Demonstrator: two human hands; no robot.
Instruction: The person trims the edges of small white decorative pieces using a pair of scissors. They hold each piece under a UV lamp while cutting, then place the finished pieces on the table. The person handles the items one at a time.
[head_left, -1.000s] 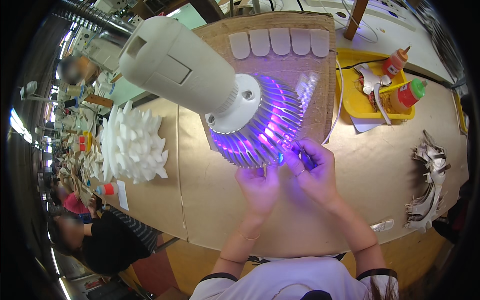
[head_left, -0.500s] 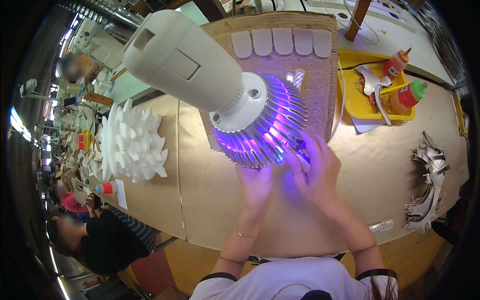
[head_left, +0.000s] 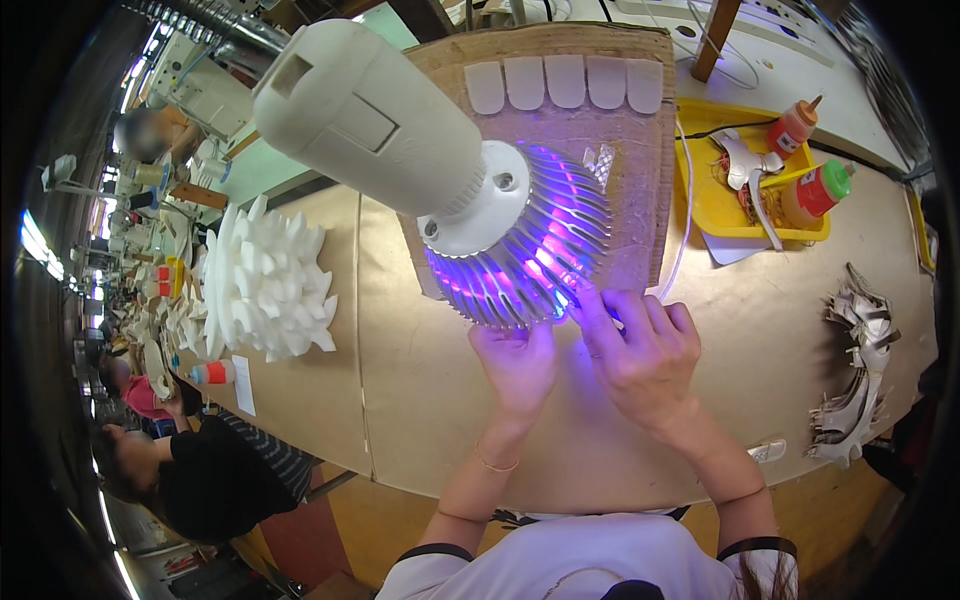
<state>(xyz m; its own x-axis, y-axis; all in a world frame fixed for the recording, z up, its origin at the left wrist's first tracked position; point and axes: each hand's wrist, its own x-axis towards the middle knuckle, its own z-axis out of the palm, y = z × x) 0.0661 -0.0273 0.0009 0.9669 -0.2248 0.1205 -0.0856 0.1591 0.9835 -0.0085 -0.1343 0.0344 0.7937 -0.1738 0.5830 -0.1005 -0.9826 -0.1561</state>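
Observation:
A white lamp head [head_left: 370,120] with a finned metal rim [head_left: 560,225] glowing violet-blue hangs over the middle of the bench. Below its near edge is my left hand [head_left: 515,370], its fingers hidden under the rim. Close by on the right, my right hand [head_left: 645,355] is closed, with its fingers curled and the index finger reaching to the lamp's edge. Something small and dark shows by its fingers, too unclear to name. Beneath the lamp lies a brown cardboard sheet [head_left: 640,200] bearing a row of pale rounded pieces [head_left: 565,82] and a shiny patterned piece [head_left: 598,165].
On the left stands a stack of white curved pieces [head_left: 268,280]. A yellow tray [head_left: 715,205] at the right holds squeeze bottles [head_left: 815,190] and strap parts. Joined strap pieces [head_left: 855,370] lie at the far right. A co-worker in black [head_left: 215,470] sits at the left.
My right hand has turned and its fingers have curled in more; a pale strip beside them no longer shows. My left hand stays under the rim. The co-worker's arm has shifted.

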